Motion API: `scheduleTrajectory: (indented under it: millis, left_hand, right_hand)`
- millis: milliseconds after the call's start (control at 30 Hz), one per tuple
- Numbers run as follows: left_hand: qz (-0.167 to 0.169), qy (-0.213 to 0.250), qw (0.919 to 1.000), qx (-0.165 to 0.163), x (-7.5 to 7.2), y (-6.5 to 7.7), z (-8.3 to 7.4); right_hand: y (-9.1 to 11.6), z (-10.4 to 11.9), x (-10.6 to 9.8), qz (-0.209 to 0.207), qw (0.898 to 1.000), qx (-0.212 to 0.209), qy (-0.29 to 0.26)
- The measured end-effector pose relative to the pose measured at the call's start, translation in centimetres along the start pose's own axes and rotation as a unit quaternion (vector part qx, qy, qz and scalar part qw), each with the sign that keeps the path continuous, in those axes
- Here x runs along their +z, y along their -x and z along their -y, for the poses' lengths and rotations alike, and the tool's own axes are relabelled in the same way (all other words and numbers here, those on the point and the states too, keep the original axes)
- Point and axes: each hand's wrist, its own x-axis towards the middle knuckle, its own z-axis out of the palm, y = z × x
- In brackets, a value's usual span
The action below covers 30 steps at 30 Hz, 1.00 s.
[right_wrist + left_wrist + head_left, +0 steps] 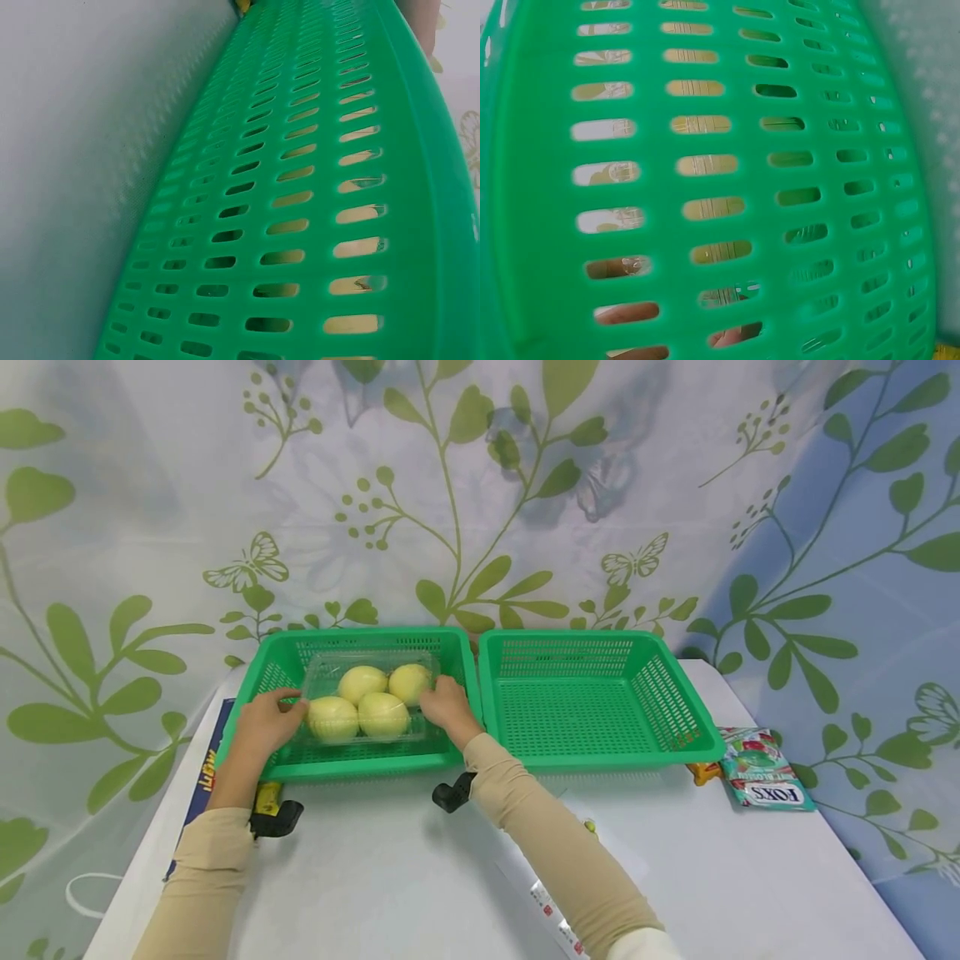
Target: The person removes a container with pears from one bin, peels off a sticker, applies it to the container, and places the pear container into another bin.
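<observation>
A clear plastic box with several round, pale yellow fruits sits inside the left green basket. My left hand grips the box's left side, thumb and fingers at its edge. At the opposite end, my right hand holds the right side with curled fingers, partly hiding that corner. In the left wrist view the slotted basket wall fills most of the picture, with bits of finger showing through the lower slots. The right wrist view mostly shows the basket's front wall.
A second green basket stands right beside the first. To its right lie a FOX'S candy bag and a small orange packet. A dark blue package and a yellow packet lie near the left basket. White printed paper lies under my right forearm.
</observation>
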Motion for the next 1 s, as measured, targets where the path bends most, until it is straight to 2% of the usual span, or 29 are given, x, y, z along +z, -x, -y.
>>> scheduleTrajectory:
  millis: [233, 633, 1000]
  left_hand:
    - [0.000, 0.004, 0.9999, 0.009, 0.06, 0.06, 0.03]
    - [0.000, 0.012, 0.9999, 0.010, 0.18, 0.03, 0.28]
    - [-0.017, 0.026, 0.9992, 0.027, 0.11, 0.39, 0.59]
  right_hand:
    - [-0.13, -0.06, 0.11, 0.000, 1.000, 0.009, -0.002]
    - [-0.33, -0.08, 0.18, -0.003, 0.999, 0.026, -0.036]
    - [-0.24, -0.21, 0.28, -0.009, 0.998, 0.024, -0.061]
